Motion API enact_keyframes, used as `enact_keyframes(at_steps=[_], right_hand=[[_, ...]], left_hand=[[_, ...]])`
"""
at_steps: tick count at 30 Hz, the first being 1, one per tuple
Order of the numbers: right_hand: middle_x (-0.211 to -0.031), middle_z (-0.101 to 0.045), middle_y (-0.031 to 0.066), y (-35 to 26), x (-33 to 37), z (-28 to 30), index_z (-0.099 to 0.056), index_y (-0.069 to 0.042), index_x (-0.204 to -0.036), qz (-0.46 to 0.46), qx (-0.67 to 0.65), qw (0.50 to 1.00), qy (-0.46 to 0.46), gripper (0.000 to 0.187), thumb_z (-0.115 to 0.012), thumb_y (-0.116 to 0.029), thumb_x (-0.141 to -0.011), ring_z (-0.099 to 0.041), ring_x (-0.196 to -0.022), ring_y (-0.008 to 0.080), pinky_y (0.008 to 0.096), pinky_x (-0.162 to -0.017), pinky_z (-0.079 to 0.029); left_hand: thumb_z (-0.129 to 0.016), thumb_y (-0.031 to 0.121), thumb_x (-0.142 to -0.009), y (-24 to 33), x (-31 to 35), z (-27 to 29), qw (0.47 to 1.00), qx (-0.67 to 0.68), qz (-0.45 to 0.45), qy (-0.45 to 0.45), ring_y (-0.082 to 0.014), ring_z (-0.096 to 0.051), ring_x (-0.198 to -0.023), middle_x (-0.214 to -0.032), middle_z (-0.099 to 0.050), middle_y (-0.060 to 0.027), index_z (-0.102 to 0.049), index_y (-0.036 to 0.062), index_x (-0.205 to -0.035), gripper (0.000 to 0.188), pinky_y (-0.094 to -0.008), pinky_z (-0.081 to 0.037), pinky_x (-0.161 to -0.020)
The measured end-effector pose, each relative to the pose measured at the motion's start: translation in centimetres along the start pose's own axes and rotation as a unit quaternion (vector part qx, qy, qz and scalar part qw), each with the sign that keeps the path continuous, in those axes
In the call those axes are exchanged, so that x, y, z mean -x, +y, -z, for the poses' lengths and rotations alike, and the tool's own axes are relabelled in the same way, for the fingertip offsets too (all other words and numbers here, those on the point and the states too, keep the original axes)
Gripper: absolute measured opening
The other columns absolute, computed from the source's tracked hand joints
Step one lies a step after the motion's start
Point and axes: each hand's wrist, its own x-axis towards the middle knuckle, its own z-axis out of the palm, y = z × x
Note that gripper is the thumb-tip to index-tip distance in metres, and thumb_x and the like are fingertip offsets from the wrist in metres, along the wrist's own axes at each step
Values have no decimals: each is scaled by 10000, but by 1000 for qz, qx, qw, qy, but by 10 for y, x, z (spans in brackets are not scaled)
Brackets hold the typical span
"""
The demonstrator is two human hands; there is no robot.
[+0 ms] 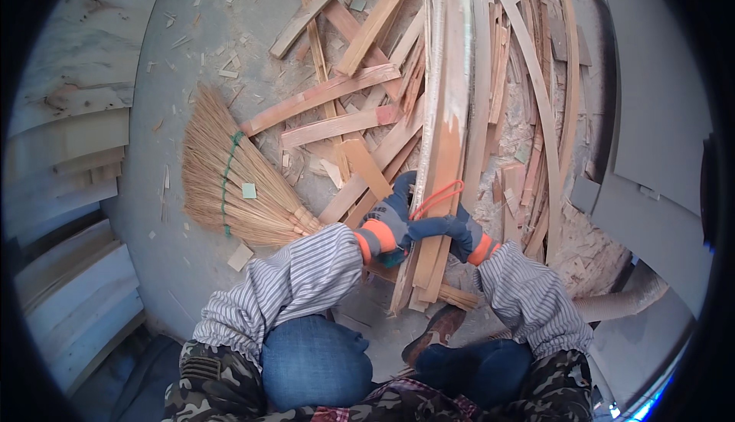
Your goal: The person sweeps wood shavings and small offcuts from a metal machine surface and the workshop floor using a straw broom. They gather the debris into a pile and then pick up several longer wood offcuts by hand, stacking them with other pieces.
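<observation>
A bundle of long wood strips (444,154) runs away from me, its near ends close to my shoe. An orange cord (438,198) lies over the strips in a small loop between my hands. My left hand (393,219), in a blue-grey glove with an orange cuff, is closed at the bundle's left side by the cord. My right hand (458,234), gloved alike, is closed over the top and right side, its fingers meeting the left hand's. The cord's ends disappear among the gloved fingers. My bent knees flank the near end of the bundle.
A straw broom (237,177) with green stitching lies to the left. Loose wood offcuts (337,100) and chips litter the concrete floor ahead. Stacked boards (76,284) stand at the left; grey panels (658,100) and a ribbed hose (624,301) are at the right.
</observation>
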Motion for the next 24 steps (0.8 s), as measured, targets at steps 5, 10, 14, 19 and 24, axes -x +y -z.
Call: enact_keyframes(at_steps=[5,10,14,19,24], right_hand=[[-1040,-534,104,-2,-13,-10,-412,-17,-1145,128,87,988,17,564,-699,-185,-689,-544,-927,181,301,-792,-473],[-1023,-531,103,-1,-13,-28,-381,-7,-1159,241,185,949,85,726,-774,-281,-614,-538,-895,176,293,-737,-474],[-1054,-530,122,-14,-9,-47,-368,4,-1171,233,160,956,74,753,-773,-296,-613,-534,-955,191,304,-803,-458],[-1091,-510,175,-30,-17,-74,-332,17,-1214,244,303,921,39,885,-789,-354,-554,-518,-1009,255,340,-869,-420],[-1036,-491,274,-29,-36,-103,-251,35,-1269,58,552,832,7,1025,-579,-676,-608,-526,-946,363,420,-801,-424]], left_hand=[[-723,322,-660,-11,-10,15,988,143,-58,17,-207,-412,-1114,-1264,-377,-137,-134,49,-1338,939,-331,-336,-943],[-599,276,-753,10,-7,56,972,151,-22,-181,-177,-318,-1198,-1338,-286,-118,1,69,-1374,888,-303,-283,-977],[-613,151,-716,7,5,65,984,80,-109,-119,-164,-320,-1194,-1349,-286,-114,6,49,-1372,908,-312,-247,-998],[-624,130,-677,-24,38,85,943,313,-8,-114,-238,-429,-1130,-1226,-440,-144,-211,-1,-1319,774,-343,-331,-958],[-630,404,-732,-62,68,117,887,441,-42,-132,-297,-454,-1109,-1249,-420,-169,-306,35,-1293,746,-429,-377,-937]])
